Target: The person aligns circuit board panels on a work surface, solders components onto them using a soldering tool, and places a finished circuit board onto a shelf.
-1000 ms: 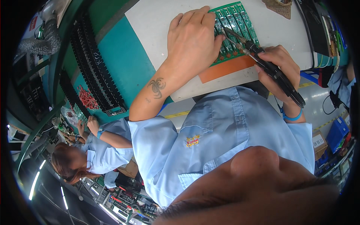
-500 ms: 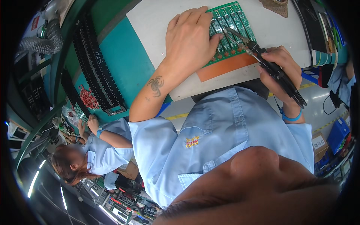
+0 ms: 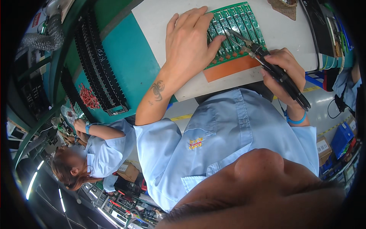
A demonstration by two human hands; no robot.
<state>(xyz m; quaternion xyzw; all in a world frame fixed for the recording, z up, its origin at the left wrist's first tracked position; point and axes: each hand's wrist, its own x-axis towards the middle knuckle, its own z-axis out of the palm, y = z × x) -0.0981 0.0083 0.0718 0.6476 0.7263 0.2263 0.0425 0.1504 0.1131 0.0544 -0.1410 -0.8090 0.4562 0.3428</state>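
Note:
A green panel of several narrow circuit boards lies on the white work surface. My left hand rests flat across the panel's left edge, fingers stretched and thumb pointing right over the boards; the fingers hide part of that edge. In my right hand is a black-handled soldering iron with a thin metal tube alongside its tip. The iron slants up and left, its tip over the middle of the panel near my left thumb. Whether it touches a board I cannot tell. An orange strip lies along the panel's near edge.
Left of the white sheet is a green mat, then a long black slotted rack and a heap of red wires. A co-worker in a blue shirt sits at the left. A brown holder stands at the far right.
My left hand has shifted slightly left on the panel, uncovering a little more of the boards. The iron stays nearly in place. The co-worker's hand has moved left.

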